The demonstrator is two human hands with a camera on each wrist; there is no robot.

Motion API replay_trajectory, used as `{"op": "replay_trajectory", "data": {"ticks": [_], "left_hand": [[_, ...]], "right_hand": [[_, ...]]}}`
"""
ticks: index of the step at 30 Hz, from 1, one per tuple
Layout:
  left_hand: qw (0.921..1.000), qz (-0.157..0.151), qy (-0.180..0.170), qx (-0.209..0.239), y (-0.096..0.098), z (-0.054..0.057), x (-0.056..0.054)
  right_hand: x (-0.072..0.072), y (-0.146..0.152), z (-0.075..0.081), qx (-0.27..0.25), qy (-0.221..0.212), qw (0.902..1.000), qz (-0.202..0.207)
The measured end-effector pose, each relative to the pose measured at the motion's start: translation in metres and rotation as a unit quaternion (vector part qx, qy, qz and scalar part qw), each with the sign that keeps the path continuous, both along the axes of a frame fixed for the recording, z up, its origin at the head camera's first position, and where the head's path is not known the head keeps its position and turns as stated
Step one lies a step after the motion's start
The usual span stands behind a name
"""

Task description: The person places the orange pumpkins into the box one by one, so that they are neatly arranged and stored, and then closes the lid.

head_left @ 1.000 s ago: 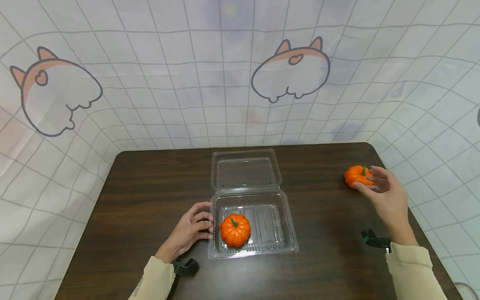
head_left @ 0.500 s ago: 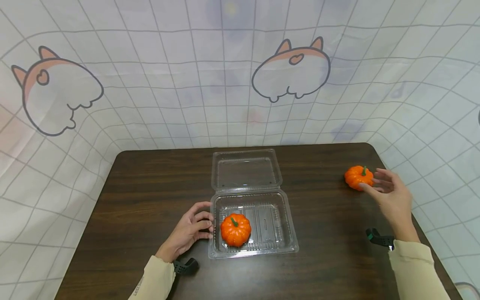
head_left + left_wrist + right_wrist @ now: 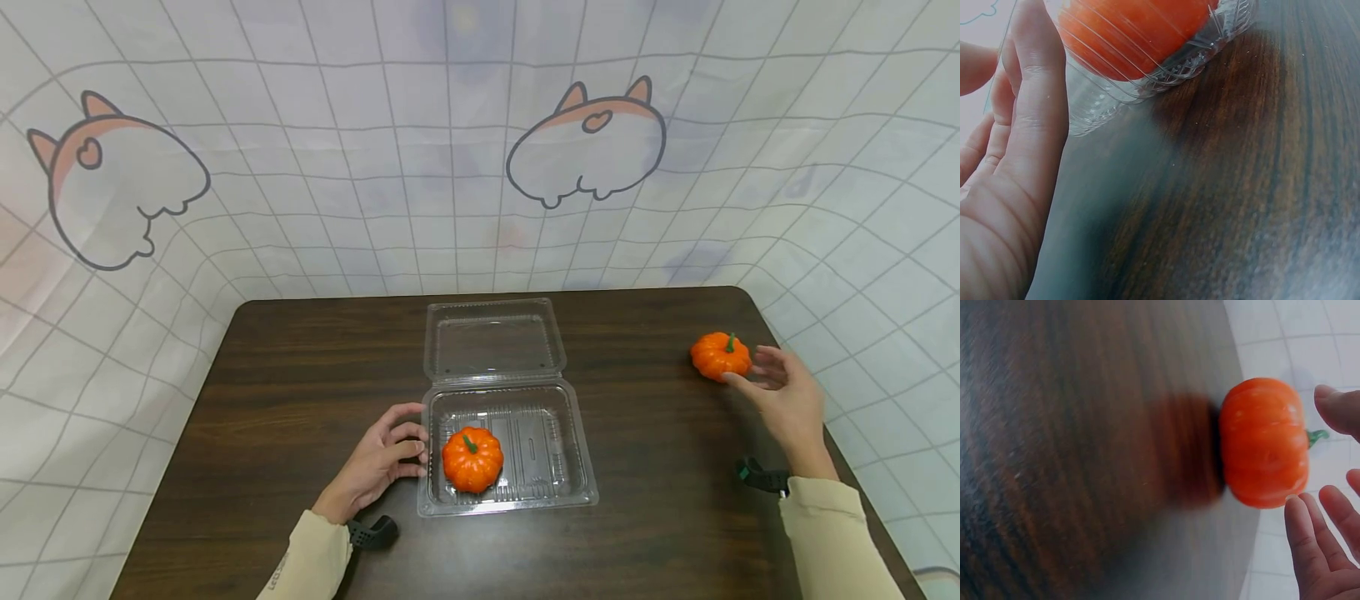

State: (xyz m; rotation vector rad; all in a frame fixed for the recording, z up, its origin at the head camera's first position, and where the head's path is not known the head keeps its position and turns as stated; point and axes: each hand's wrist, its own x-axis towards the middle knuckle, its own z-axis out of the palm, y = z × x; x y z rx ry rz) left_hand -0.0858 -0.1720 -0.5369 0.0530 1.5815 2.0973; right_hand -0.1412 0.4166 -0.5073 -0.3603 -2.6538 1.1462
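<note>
A small orange pumpkin [image 3: 472, 460] with a green stem sits in the left part of a clear hinged plastic container [image 3: 536, 450]. The container's lid [image 3: 495, 340] lies folded back. My left hand [image 3: 378, 458] holds the container's left rim, with digits on both sides of the edge in the left wrist view. A second pumpkin [image 3: 720, 356] rests upright on the table at the far right. My right hand [image 3: 787, 400] is beside it, with fingers spread and loosely bent; in the right wrist view the fingertips [image 3: 1294, 506] are right by its side.
The dark wooden table [image 3: 315, 367] ends in front of a white gridded curtain [image 3: 337, 183] that also closes off both sides. Black wristband straps [image 3: 373, 533] stick out at both wrists.
My right hand has drawn back a little from the far-right pumpkin, its fingers coming away from it. That pumpkin stays on the table. The left hand and the container keep their places.
</note>
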Motion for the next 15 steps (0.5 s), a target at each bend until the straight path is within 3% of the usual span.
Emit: {"op": "replay_trajectory", "data": {"ticks": [15], "left_hand": [[1.0000,-0.001,-0.004,-0.005,0.001,0.003,0.000]], "right_hand": [[-0.007,0.008,-0.015,0.005,-0.041,0.9991,-0.009]]}}
